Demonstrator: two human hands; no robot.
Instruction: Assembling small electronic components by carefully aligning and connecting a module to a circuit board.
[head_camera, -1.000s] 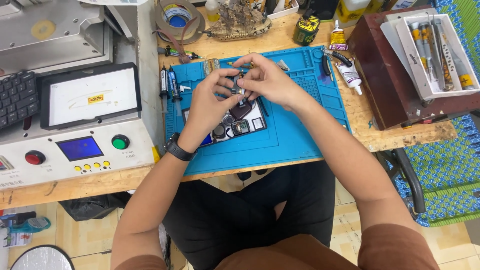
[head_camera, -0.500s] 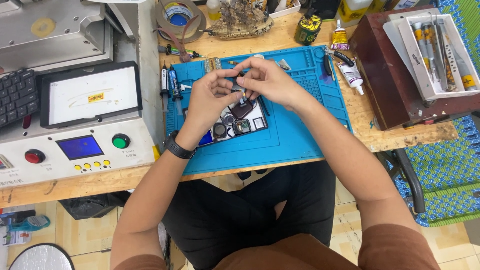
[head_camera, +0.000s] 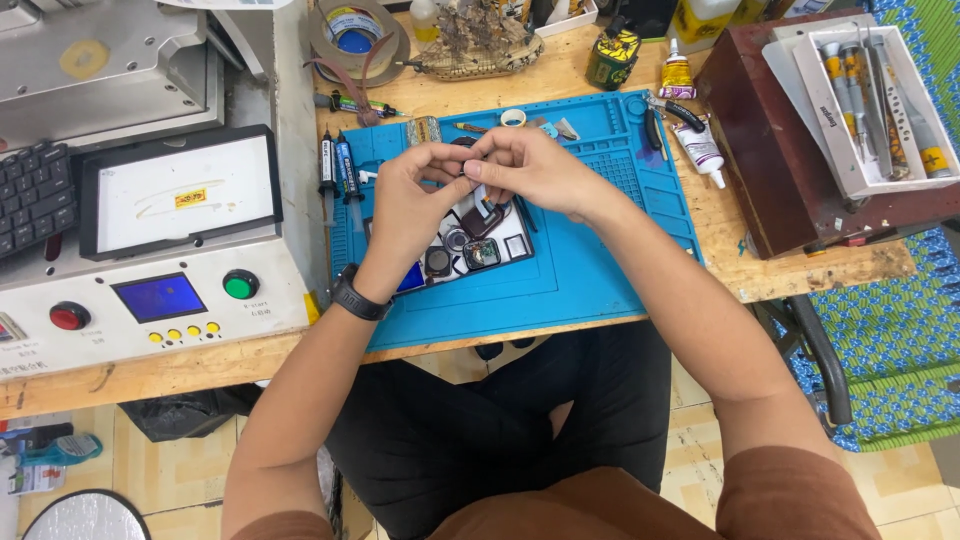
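we're at the wooden bench (head_camera: 620, 300), big white machine (head_camera: 150, 250) with a screen and buttons on our left, blue silicone work mat (head_camera: 590, 250) in the middle. on the mat sits a small black tray (head_camera: 470, 245) of round lens-like bits and little square parts. both hands are raised just above it: left hand (head_camera: 405, 205) and right hand (head_camera: 535, 170) meet fingertip to fingertip, pinching something tiny between them. we can't tell what it is, the fingers hide it. risk as we see it: a part that small could slip out of the pinch and land among the tray bits or bounce off the mat edge to the floor. a wrist could also nudge the tray and scatter the lot.
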